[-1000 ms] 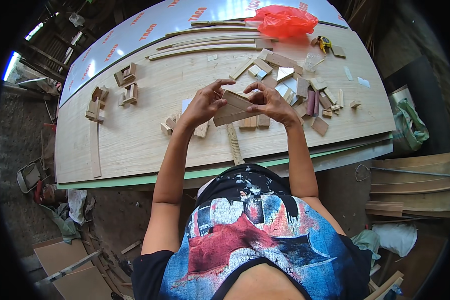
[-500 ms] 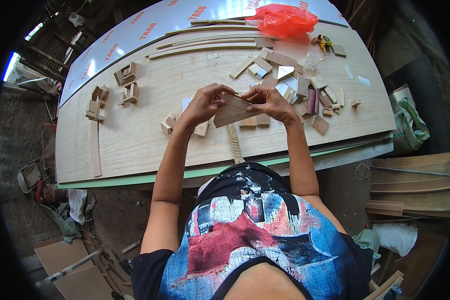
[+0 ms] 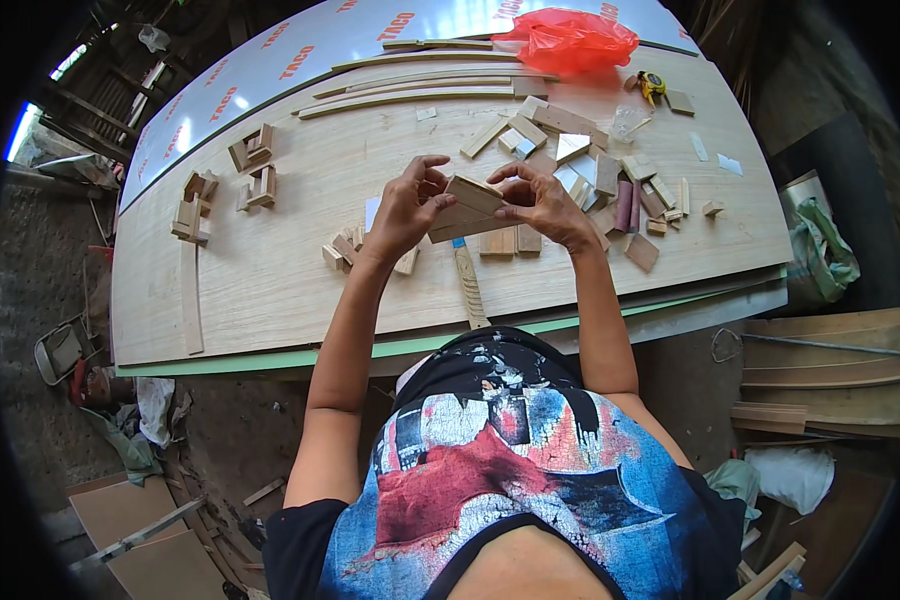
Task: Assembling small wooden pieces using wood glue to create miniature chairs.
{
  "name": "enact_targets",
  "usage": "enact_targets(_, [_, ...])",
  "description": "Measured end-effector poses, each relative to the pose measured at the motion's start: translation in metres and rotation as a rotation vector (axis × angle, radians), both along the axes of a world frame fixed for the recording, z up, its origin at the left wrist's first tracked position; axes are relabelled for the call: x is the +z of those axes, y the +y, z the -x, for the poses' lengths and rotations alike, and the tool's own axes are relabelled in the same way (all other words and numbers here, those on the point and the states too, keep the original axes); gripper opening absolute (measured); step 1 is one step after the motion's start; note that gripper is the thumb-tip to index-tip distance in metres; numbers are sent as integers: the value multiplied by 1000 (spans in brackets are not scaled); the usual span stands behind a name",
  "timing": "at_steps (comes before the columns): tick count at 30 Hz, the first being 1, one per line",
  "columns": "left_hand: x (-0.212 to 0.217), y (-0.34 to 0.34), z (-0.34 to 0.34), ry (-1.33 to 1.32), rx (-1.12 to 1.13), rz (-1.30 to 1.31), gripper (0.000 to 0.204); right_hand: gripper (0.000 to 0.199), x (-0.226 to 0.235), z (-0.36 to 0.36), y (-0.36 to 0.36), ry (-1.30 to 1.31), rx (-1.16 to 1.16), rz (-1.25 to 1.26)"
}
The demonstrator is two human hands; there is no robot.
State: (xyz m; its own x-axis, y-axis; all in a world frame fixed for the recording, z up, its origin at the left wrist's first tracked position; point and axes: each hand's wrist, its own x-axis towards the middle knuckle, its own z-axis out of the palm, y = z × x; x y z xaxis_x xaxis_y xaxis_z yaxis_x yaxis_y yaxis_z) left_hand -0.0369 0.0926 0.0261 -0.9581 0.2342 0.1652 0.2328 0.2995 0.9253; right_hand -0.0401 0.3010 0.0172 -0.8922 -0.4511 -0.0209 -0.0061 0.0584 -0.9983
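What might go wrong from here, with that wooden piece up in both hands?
The wooden piece is held up between the left hand and right hand, so a slip might drop it. The tan tool handle points at the shirt; leaning in could nudge it. Loose wood blocks crowd beside the right hand; a sideways sweep might scatter them.

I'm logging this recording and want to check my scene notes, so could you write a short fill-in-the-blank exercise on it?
1. The left grip and the right grip hold angled pieces made of ____.
2. The plastic bag near the table's far edge is coloured ____.
3. The yellow tape measure lies to the ____ of the long strips.
4. The printed front of the shirt faces the table, not the ____.

Missing words: wood; red; right; floor
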Motion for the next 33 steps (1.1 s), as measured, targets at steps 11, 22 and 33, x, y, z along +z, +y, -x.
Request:
enact_targets(11, [-9,1,-1,100,55,-64,23,39,-5,2,0,19,37,87])
enact_targets(22, [-19,-1,-3,152,60,-53,20,36,-9,0,0,-10,61,103])
enact_targets(33, [-27,-4,-3,145,25,-28,17,37,-12,1,0,5,74,82])
